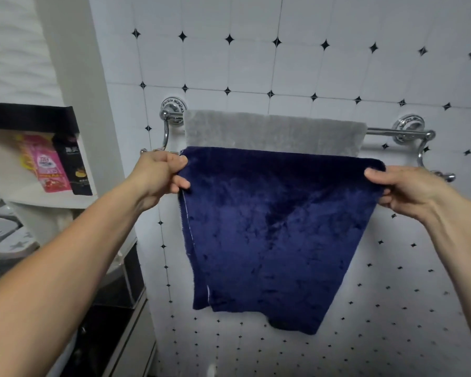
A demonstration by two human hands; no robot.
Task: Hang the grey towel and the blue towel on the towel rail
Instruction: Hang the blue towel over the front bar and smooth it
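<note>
Although the tiled wall [337, 63] fills most of the view, the blue towel [269, 227] is the largest thing in play. It hangs doubled in front of the wall with its top fold along the line of the front bar. That bar is hidden under the cloth, so whether it bears the weight cannot be told. Behind and above, the grey towel [275, 131] is already draped flat over the back bar of the towel rail [386, 131]. The left hand [158, 176] pinches the blue towel's upper left corner between thumb and curled fingers; the right hand [408, 189] pinches the upper right corner the same way. The likeliest fault from here is an uneven drape — the bottom edge hangs lower toward the right. Plush cloth on smooth chrome would probably slide toward its heavier side once let go. A tug to level it could also pull the grey towel's lower hem askew, since the two lie touching or nearly so.
</note>
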